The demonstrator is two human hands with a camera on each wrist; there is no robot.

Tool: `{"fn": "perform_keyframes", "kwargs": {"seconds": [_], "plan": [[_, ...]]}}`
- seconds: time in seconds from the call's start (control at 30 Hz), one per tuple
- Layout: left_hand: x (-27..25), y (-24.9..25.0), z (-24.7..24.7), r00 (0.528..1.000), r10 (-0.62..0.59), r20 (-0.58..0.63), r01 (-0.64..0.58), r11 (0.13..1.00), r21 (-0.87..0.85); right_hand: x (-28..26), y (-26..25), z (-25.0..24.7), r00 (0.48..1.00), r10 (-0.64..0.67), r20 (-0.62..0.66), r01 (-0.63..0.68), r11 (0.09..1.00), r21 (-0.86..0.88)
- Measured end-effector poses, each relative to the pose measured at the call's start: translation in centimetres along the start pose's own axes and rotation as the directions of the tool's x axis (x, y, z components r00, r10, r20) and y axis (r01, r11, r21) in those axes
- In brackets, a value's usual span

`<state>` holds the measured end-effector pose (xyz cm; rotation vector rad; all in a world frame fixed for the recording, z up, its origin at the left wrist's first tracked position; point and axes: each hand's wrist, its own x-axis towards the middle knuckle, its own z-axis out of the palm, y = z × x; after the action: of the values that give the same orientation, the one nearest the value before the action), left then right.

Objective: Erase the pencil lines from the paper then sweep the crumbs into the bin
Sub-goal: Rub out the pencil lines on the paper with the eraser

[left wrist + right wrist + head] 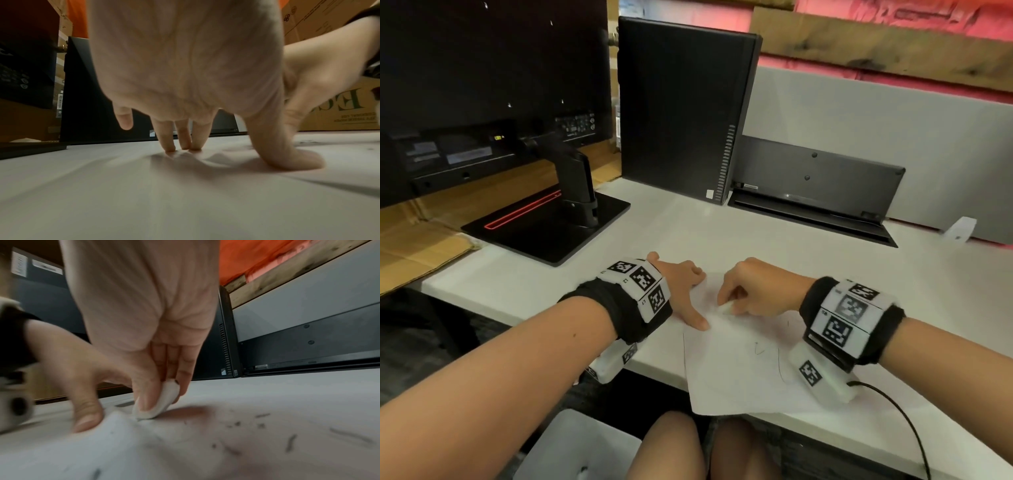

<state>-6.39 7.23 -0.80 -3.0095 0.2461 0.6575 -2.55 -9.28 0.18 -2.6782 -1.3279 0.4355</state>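
1. Right hand (758,287) fingers (185,369) curled, pinching a white eraser (159,400) between thumb and fingertips; eraser's lower edge touches the paper (739,373).
2. Eraser (725,309) sits near the paper's 12 o'clock edge, just at 3 o'clock of the left thumb tip.
3. Left hand (681,291) fingers (185,138) spread and straight, holding nothing. Three fingertips press down at the paper's 11 o'clock corner, thumb (287,154) flat on the sheet, little finger lifted.
4. Paper buckles slightly between left thumb and eraser in the right wrist view.
5. Pencil lines (770,356) remain at mid-sheet, at 5 o'clock of the eraser, beside the right wrist.
6. Dark crumbs (290,443) scattered on the paper at 3–5 o'clock of the eraser.
7. Paper's 6 o'clock end overhangs the white bench (808,260) front edge.
8. White bin (571,445) on the floor below the bench edge, at 7 o'clock of the paper, beside the person's knees.
9. Bench far side: monitor (482,85) on a black stand at 10 o'clock, black PC tower (681,109) at 12, dark slab leaning on a grey partition (893,137) at 1–2 o'clock.
10. Cardboard at far left, red wall with a wood plank beyond.
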Motion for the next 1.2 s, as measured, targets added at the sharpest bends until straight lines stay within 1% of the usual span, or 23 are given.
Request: {"fn": "perform_keyframes", "kwargs": {"seconds": [0.07,0.1,0.17,0.27,0.43,0.5,0.6,0.73,0.87,0.97,1.03,1.07,1.17,1.2], "plan": [[-0.2,0.2,-0.2,1.000,0.001,0.004,-0.001,1.000,-0.002,-1.0,-0.3,0.3,0.998,-0.040,0.058,0.039,0.999,0.019],[-0.3,0.2,-0.2,1.000,0.004,0.002,-0.004,1.000,-0.004,-1.1,-0.3,0.2,0.997,-0.051,0.063,0.051,0.999,0.011],[-0.4,0.3,-0.3,1.000,0.009,0.003,-0.009,1.000,-0.009,-0.7,0.1,-0.2,0.999,-0.027,0.023,0.027,1.000,-0.002],[-0.6,0.4,-0.3,1.000,-0.004,-0.002,0.004,1.000,-0.013,0.1,0.7,-0.7,1.000,0.022,-0.022,-0.022,0.999,0.035],[-0.5,0.3,0.0,0.999,-0.004,-0.043,0.002,0.998,-0.057,0.6,1.1,-0.5,0.999,0.029,-0.031,-0.027,0.998,0.065],[-0.5,0.3,0.0,0.998,0.031,-0.061,-0.035,0.997,-0.065,0.7,1.3,-0.4,0.999,0.038,-0.036,-0.036,0.997,0.073],[-0.2,0.1,-0.1,0.992,0.119,-0.031,-0.121,0.991,-0.063,0.8,1.4,-0.7,0.999,0.030,-0.034,-0.028,0.997,0.072],[-0.1,0.0,-0.1,0.994,0.108,0.020,-0.107,0.993,-0.052,1.7,1.2,-1.3,0.997,0.011,-0.076,-0.006,0.998,0.056],[-0.2,0.1,-0.2,0.995,0.090,0.030,-0.089,0.996,-0.028,0.8,0.7,-0.5,1.000,-0.009,-0.018,0.009,1.000,0.016],[-0.4,0.4,-0.3,0.996,0.065,0.053,-0.067,0.997,0.027,-1.2,0.8,0.0,0.997,-0.036,0.068,0.037,0.999,-0.013],[-0.6,0.5,-0.3,0.996,0.061,0.058,-0.063,0.997,0.034,-1.8,0.8,-0.3,0.995,-0.029,0.093,0.028,0.999,0.015],[-0.7,0.5,-0.3,0.996,0.064,0.056,-0.066,0.997,0.031,-1.6,0.7,-0.6,0.997,-0.024,0.079,0.021,0.999,0.035],[-0.8,0.4,-0.4,0.996,0.081,0.043,-0.081,0.997,-0.001,0.2,0.7,-1.4,0.998,-0.013,-0.066,0.016,0.999,0.051],[-0.8,0.4,-0.3,0.996,0.085,0.039,-0.085,0.996,-0.013,0.9,0.6,-1.5,0.996,-0.010,-0.087,0.013,0.999,0.040]]}}
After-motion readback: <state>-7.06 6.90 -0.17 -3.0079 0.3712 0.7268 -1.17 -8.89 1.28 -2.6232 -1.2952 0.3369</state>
